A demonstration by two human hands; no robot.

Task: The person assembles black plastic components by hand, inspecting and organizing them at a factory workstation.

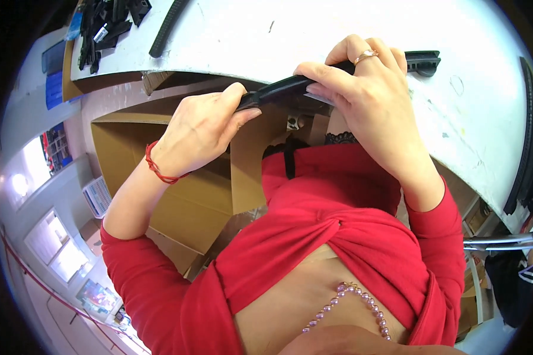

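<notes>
Past the beaded necklace (370, 302), lower centre, left hand (201, 123) and right hand (373, 92) grip a black strip (281, 89), perhaps pressing some hidden part, so the next move wants steadiness.

Table (237, 35): smooth, slightly glossy, marked. Strip (281, 89) over its near edge: apparently plastic, satin sheen. Box (186, 210) below table: matt cardboard. Top (305, 254) this side of table: draped matt cloth. Ring (366, 55) above table: polished metal.

White table (479, 130) with marked surface, pale wall (71, 204) at left, bright paned window (67, 263), daylight glare
</notes>
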